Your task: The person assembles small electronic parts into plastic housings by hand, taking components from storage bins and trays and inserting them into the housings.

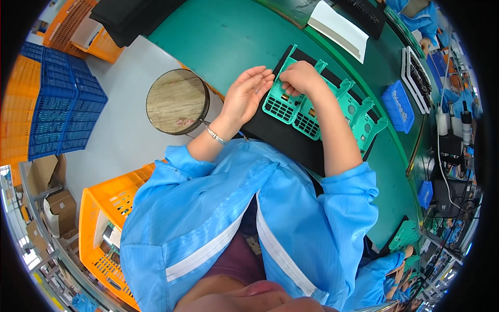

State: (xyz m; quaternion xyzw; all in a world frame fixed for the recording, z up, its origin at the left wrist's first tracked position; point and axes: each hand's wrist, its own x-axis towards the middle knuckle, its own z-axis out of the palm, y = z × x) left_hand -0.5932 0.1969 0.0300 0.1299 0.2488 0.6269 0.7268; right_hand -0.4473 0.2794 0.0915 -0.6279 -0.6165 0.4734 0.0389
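A: The blue jacket (192, 208) is nearest the camera, with the green tabletop (223, 41) beyond it. Where do the frames (305, 124) lie?

B: On a black mat (291, 143) at the tabletop's near edge. They form a row whose long axis runs roughly along that edge; the right forearm (337, 132) covers part of it.

A: Which hand is nearer?

B: The right hand (303, 78). It is over the left-end frame (279, 107), fingers curled down toward it. Whether they pinch a small part I can't tell; the fingertips are mostly hidden.

A: And the left hand (250, 89)?

B: Just off the row's left end, half open, fingers loosely together and pointing at that frame, so the frame lies to its right. I see nothing in it. Whether its fingertips touch the frame's rim isn't clear.

A: Anything toward the far edge?

B: A blue bin (398, 106), well apart from both hands.
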